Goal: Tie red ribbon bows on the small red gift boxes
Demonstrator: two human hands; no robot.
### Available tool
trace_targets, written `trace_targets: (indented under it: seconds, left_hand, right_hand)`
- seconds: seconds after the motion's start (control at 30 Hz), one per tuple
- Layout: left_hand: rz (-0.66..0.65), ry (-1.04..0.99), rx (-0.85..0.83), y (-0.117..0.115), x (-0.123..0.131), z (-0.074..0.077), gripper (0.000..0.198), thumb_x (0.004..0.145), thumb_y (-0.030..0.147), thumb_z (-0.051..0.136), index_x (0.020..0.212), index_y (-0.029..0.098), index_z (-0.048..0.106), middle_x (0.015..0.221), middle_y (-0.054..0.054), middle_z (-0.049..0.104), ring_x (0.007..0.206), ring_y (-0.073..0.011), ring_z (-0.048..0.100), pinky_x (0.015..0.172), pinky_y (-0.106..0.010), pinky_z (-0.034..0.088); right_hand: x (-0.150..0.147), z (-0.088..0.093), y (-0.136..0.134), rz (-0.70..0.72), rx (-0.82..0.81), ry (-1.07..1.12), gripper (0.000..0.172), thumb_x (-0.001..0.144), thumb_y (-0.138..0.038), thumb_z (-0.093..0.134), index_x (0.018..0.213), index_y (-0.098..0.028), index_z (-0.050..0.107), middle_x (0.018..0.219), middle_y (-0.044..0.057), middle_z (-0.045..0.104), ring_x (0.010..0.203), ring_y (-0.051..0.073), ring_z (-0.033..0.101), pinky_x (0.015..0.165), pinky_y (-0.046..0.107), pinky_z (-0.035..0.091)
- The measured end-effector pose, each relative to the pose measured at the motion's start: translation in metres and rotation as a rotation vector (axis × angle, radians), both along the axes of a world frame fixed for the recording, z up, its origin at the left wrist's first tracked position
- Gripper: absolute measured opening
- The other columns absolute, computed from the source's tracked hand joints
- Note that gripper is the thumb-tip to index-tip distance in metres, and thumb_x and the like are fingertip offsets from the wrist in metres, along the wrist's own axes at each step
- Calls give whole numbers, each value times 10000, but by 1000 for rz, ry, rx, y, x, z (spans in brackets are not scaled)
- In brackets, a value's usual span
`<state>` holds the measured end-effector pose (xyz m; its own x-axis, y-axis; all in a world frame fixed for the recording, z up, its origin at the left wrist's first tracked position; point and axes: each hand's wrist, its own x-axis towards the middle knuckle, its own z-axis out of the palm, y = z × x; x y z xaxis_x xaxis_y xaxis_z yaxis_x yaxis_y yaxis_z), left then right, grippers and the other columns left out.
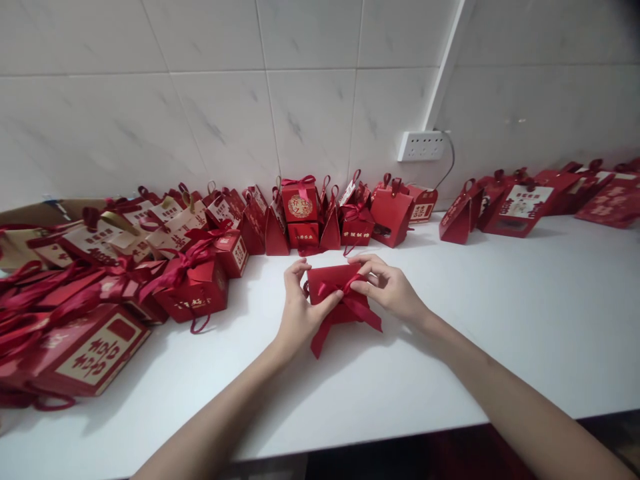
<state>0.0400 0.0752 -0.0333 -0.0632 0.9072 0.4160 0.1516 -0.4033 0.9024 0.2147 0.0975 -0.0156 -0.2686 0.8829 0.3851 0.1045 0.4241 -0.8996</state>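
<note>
A small red gift box (333, 275) sits on the white table in front of me, partly covered by my hands. Across its top runs a red ribbon (357, 308) tied in a bow, its two tails hanging toward me. My left hand (303, 307) holds the box's left side, with the thumb pressed on the bow's knot. From the other side, my right hand (387, 287) pinches the bow's right loop between thumb and fingers. The box's underside and far side are hidden.
Many finished-looking red boxes with bows (193, 283) crowd the left of the white table (500, 320). More red boxes (393, 217) line the tiled wall, continuing right (520, 207). A white power socket (423, 146) with a dark cable is on the wall. The table's front edge is near me.
</note>
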Motion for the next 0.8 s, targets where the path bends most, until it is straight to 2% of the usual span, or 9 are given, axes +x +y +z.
trace_targets:
  seconds: [0.07, 0.13, 0.23, 0.33, 0.53, 0.67, 0.8]
  left_hand:
    - [51, 40, 80, 1, 0, -3, 520, 701, 285, 690, 1094, 255, 351, 1318, -102, 330, 1226, -218, 424, 916, -365, 463]
    - [88, 110, 132, 2, -2, -3, 422, 733, 286, 666, 1060, 249, 402, 1307, -94, 345, 1259, -222, 383, 928, -379, 456]
    - [149, 245, 192, 3, -6, -1, 157, 789, 282, 610, 848, 213, 482, 1234, -85, 424, 1228, -231, 408, 926, -399, 451]
    - [202, 309, 251, 3, -8, 2, 158, 811, 259, 577, 707, 197, 475, 1152, -79, 468, 1152, -227, 458, 918, -405, 450]
    - [224, 183, 159, 1, -4, 0, 148, 841, 279, 510, 727, 208, 448, 1027, -58, 451, 1021, -181, 475, 838, -325, 461]
    - [239, 119, 115, 0, 0, -2, 155, 837, 282, 499, 716, 215, 428, 846, -16, 410, 819, -151, 459, 734, -270, 438]
    - [226, 48, 70, 1, 2, -5, 172, 841, 308, 488, 716, 215, 417, 839, -5, 387, 772, -143, 438, 729, -265, 411]
  right_hand:
    - [-1, 1, -2, -19, -7, 10, 284, 725, -432, 670, 650, -192, 539, 1153, 91, 534, 1162, 226, 483, 952, 394, 431]
    - [-2, 1, -3, -42, -14, 13, 286, 735, -408, 660, 625, -191, 509, 1175, 89, 534, 1163, 217, 486, 954, 381, 425]
    - [-4, 0, -4, -85, -22, 3, 281, 747, -392, 640, 620, -196, 484, 1205, 86, 529, 1174, 212, 482, 959, 374, 414]
    - [-5, -2, -3, -119, -8, -8, 270, 752, -373, 629, 619, -197, 474, 1217, 85, 532, 1182, 215, 477, 973, 385, 391]
    - [-5, -4, -1, -125, -8, -5, 290, 755, -381, 621, 596, -189, 471, 1179, 94, 543, 1157, 231, 492, 1023, 417, 307]
    - [-6, -3, -1, -103, -86, 42, 336, 746, -431, 619, 589, -187, 451, 1185, 105, 530, 1148, 245, 489, 993, 423, 329]
    - [-7, -3, 0, -81, -145, 74, 395, 730, -496, 623, 576, -184, 437, 1209, 101, 519, 1144, 251, 483, 955, 403, 362]
